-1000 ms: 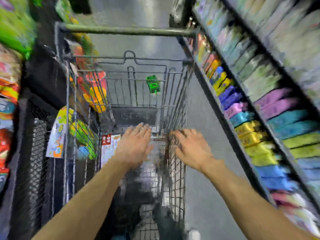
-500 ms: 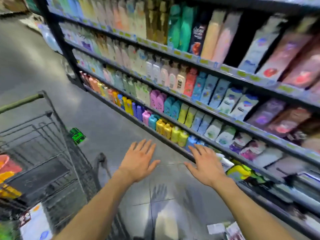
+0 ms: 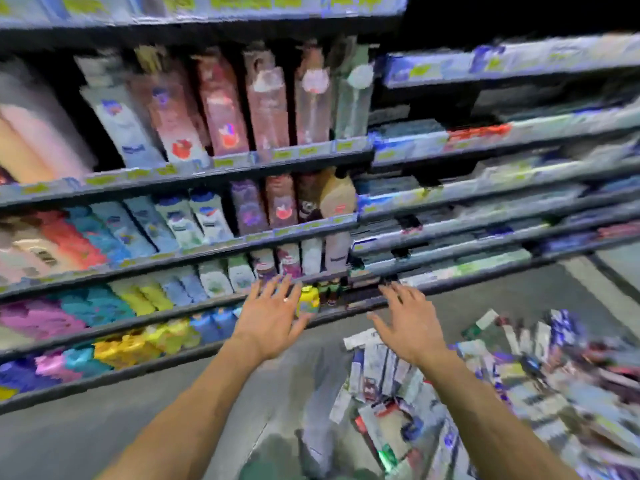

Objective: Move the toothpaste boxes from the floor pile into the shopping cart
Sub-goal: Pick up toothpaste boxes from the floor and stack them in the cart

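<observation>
Both hands are stretched out in front of the person, palms down with fingers spread and straight, holding nothing: the left hand (image 3: 268, 317) hangs in front of the low store shelves (image 3: 194, 244) packed with blurred bottles, and the right hand (image 3: 407, 325) is level with it, a little apart. The pile of toothpaste boxes (image 3: 502, 393) lies on the grey floor (image 3: 156, 410) below the right hand, spreading to its right, while only bare floor shows under the left forearm. Motion blur smears the boxes, so single ones cannot be told apart.
</observation>
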The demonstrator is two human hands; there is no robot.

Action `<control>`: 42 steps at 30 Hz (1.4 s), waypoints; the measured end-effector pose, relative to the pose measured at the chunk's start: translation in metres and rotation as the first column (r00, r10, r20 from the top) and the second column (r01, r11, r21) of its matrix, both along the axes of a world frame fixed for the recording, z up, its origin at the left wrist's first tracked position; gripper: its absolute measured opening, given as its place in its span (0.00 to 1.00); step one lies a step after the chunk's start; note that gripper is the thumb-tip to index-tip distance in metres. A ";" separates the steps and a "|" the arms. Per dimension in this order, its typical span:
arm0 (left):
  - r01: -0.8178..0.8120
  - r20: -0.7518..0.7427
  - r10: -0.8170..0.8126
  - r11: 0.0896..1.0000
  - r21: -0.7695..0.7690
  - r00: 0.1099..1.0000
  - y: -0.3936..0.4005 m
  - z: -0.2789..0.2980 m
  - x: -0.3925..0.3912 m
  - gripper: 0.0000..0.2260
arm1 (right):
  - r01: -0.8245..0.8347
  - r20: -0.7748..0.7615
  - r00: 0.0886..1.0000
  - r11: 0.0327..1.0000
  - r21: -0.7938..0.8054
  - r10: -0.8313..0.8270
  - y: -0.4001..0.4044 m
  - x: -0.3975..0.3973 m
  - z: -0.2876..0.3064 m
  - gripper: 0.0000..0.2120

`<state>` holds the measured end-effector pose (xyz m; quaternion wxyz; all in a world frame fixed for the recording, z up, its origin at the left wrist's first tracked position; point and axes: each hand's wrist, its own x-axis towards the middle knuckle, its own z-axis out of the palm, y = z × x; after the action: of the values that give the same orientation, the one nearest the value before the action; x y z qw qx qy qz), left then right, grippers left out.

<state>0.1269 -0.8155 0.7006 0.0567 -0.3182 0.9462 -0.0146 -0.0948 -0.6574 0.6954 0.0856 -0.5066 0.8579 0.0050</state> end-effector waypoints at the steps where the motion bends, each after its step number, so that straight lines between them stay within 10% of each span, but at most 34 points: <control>1: 0.064 0.020 -0.064 0.998 0.017 0.998 -0.004 -0.003 -0.016 0.34 | 0.071 0.007 0.997 0.997 0.007 -0.071 0.010 -0.008 -0.005 0.43; 10: 0.535 0.013 -0.538 0.840 0.093 0.843 -0.043 -0.051 -0.135 0.35 | 0.631 0.016 0.776 0.775 -0.025 -0.631 0.086 -0.002 -0.045 0.40; 19: 0.729 0.006 -0.750 0.644 0.230 0.661 -0.023 -0.159 -0.172 0.35 | 0.843 0.117 0.521 0.531 0.084 -0.845 0.127 0.059 -0.144 0.37; 36: 0.846 -0.106 -0.865 0.442 0.300 0.490 -0.012 -0.692 -0.209 0.30 | 0.854 0.217 0.498 0.518 0.043 -0.839 0.147 0.069 -0.672 0.36; 42: 0.880 -0.149 -0.876 0.423 0.217 0.458 -0.016 -0.796 -0.218 0.33 | 0.805 0.222 0.574 0.593 0.023 -0.788 0.155 0.058 -0.788 0.39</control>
<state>-0.0910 -0.8314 -0.0959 0.0762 0.2314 0.9661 0.0854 -0.0371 -0.5022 -0.0930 0.1475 -0.0674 0.9792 -0.1217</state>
